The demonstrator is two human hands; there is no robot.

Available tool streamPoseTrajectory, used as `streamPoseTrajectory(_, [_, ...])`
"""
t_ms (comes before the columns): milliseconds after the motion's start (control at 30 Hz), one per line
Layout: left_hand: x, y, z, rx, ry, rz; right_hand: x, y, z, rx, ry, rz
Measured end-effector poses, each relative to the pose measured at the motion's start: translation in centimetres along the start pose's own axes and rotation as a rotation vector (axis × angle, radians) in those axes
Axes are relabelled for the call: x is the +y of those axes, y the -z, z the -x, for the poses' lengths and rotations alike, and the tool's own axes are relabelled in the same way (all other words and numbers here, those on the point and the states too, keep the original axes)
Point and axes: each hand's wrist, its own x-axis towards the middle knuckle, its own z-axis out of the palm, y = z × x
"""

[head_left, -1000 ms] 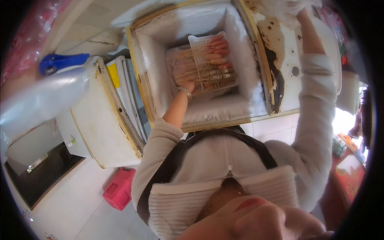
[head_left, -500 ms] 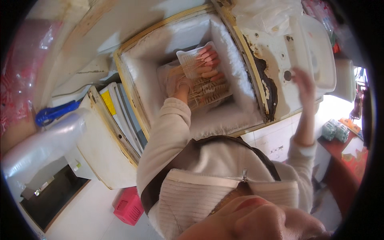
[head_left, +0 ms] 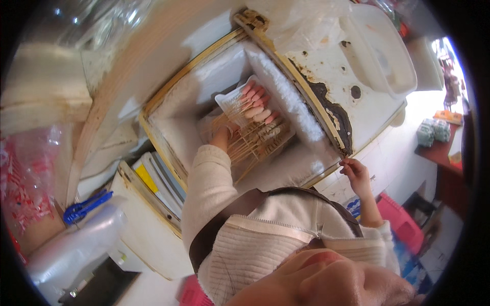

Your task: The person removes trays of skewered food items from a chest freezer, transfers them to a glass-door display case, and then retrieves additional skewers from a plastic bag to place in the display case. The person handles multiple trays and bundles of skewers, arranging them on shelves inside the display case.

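Observation:
My left hand [head_left: 222, 136] reaches down into a frosted chest freezer [head_left: 178, 109]. It is closed around the stick ends of several skewers [head_left: 240, 145], though its fingertips are partly hidden. Pink sausage skewers [head_left: 255, 95] lie on a white tray [head_left: 223, 102] toward the far side. Below them are paler pieces and grey-brown scored skewers [head_left: 270, 133]. Outside the freezer's near right corner is my right hand [head_left: 356, 173], its fingers loosely bent and apart, nothing visible in them. Its fingertips are close to the rim; whether they touch it I cannot tell.
The freezer's yellowed rim [head_left: 168, 92] borders the opening. On the rusty white top to the right stands a translucent plastic tub [head_left: 388, 56] beside a clear bag [head_left: 311, 30]. A blue-handled object [head_left: 87, 208] and plastic film roll [head_left: 84, 239] are at left. A pink crate [head_left: 400, 222] stands on the floor.
My right hand has come down from above the rusty top to the freezer's near corner. My left hand stays among the skewers. The view has turned and shifted.

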Motion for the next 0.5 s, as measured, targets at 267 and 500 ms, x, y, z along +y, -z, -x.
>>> streamPoseTrajectory(267, [-2.7,-0.5,-0.4,-0.224,0.004,0.306,1.2,0.9,4.0,0.171,-0.069,0.029])
streamPoseTrajectory(500, [-6.2,6.0,12.6,-0.182,0.2,0.684,1.6,6.1,3.5,0.374,-0.061,-0.02])
